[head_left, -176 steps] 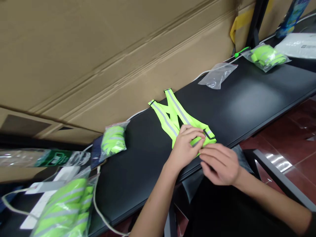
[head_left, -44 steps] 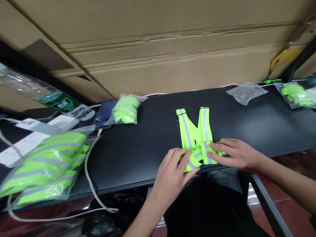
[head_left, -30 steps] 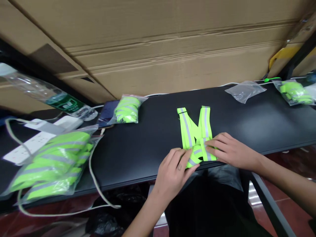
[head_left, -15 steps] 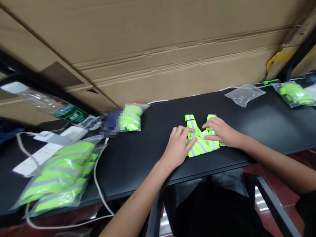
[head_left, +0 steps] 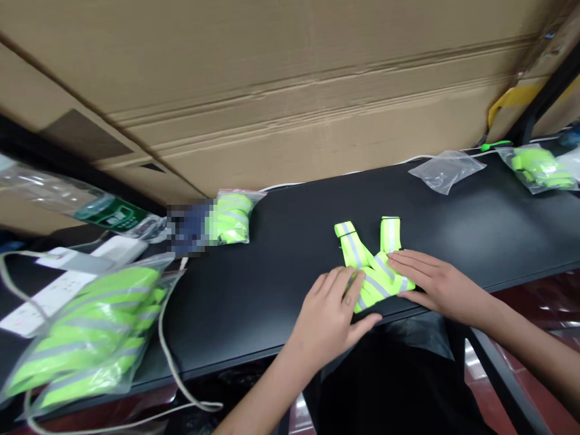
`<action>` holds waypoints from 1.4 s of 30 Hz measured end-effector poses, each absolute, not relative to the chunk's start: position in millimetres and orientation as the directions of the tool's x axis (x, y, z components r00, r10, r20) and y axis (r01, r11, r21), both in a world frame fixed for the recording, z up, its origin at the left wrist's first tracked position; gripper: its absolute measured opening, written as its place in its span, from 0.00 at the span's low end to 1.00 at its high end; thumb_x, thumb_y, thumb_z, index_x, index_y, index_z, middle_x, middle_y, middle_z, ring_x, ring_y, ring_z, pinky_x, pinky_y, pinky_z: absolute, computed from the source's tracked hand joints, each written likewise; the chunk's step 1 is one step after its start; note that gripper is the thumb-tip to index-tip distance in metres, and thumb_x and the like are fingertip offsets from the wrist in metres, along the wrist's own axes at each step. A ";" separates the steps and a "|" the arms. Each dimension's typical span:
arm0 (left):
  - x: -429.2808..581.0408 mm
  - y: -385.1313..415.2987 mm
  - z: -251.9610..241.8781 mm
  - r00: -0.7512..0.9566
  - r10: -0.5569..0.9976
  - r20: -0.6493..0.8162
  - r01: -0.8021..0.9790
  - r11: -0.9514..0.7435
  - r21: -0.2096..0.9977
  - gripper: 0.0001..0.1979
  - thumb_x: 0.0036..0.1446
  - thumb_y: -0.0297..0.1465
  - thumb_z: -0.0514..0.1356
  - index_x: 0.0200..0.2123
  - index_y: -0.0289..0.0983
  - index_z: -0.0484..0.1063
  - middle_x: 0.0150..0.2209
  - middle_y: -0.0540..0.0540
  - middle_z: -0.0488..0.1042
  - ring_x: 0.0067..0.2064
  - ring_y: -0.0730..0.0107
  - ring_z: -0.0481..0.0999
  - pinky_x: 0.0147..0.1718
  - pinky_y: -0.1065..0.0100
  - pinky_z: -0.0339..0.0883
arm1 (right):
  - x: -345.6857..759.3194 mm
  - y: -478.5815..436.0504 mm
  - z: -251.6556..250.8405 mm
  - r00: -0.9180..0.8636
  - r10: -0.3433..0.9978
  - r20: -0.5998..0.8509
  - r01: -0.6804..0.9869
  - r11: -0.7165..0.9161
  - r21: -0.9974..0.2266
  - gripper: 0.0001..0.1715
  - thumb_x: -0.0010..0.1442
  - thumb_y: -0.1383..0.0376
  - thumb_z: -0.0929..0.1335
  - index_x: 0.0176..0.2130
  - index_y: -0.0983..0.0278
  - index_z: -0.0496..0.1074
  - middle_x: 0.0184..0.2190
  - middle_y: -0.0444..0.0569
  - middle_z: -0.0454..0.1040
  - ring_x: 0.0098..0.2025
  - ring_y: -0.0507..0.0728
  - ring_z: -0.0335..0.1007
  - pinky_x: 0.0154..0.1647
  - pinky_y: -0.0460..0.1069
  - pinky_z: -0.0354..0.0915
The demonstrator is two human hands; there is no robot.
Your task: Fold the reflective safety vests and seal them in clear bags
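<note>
A folded reflective vest of neon-yellow straps with silver stripes (head_left: 379, 279) lies flat near the front edge of the black table. Two strap ends with black sliders point away from me. My left hand (head_left: 333, 308) rests at its left side, fingertips on the fabric and thumb stretched out past the near edge. Across the right end lie the straightened fingers of my right hand (head_left: 435, 281), thumb apart below them. Both hands touch the vest without closing around it; part of it is hidden under the fingers.
Bagged neon-yellow straps (head_left: 97, 329) lie front left, beside a white power strip (head_left: 67, 284) and cable. A smaller bag (head_left: 233, 217) stands behind, near a plastic bottle (head_left: 109, 208). An unfilled clear bag (head_left: 446, 171) and another filled one (head_left: 541, 168) lie back right, before cardboard (head_left: 317, 90).
Both hands have moved nearer to me along the vest, uncovering its two strap ends. The vest has shifted slightly toward the table's front edge. The view has turned a little.
</note>
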State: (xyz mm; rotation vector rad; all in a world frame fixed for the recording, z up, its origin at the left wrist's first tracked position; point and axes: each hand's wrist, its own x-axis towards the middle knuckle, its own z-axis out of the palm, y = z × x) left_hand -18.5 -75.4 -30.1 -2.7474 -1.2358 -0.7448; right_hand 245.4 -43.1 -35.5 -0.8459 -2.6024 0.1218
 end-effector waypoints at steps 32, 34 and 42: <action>-18.5 9.9 -33.3 0.340 0.936 0.095 0.749 -0.330 0.575 0.11 0.70 0.39 0.53 0.45 0.41 0.72 0.44 0.46 0.75 0.47 0.57 0.71 0.47 0.55 0.60 | 221.9 24.6 -43.6 -0.759 0.592 0.270 0.572 0.805 -0.159 0.29 0.73 0.56 0.59 0.67 0.65 0.61 0.65 0.63 0.65 0.63 0.67 0.64 0.61 0.65 0.63; -17.9 8.3 -36.1 0.337 0.932 0.131 0.699 -0.341 0.628 0.08 0.68 0.36 0.54 0.43 0.41 0.71 0.43 0.47 0.75 0.45 0.60 0.72 0.46 0.58 0.63 | 221.8 24.8 -43.6 -0.733 0.622 0.275 0.593 0.782 -0.191 0.36 0.71 0.50 0.60 0.69 0.67 0.57 0.66 0.64 0.63 0.64 0.69 0.63 0.60 0.65 0.64; -3.5 1.0 -41.2 0.091 0.940 0.329 0.498 -0.329 0.802 0.03 0.58 0.27 0.62 0.36 0.40 0.72 0.36 0.51 0.78 0.37 0.69 0.79 0.39 0.68 0.71 | 214.0 20.3 -40.5 -0.773 0.588 0.239 0.605 0.796 0.000 0.31 0.74 0.57 0.58 0.71 0.58 0.54 0.71 0.62 0.55 0.59 0.69 0.66 0.56 0.63 0.62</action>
